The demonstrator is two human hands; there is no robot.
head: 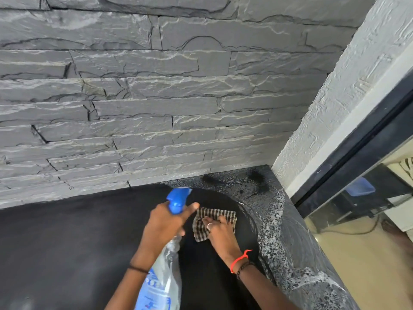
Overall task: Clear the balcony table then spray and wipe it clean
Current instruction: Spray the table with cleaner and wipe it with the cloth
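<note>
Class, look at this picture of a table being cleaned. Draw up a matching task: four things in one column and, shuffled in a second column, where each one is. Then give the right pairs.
Things
1. spray bottle
2. checked cloth
3. red thread
4. speckled ledge

Places
a. tied round the right wrist
b. beside the black table, on the picture's right
c. gripped in the left hand
d. flat on the table under the right hand

Pairs: 1-c, 2-d, 3-a, 4-b
</note>
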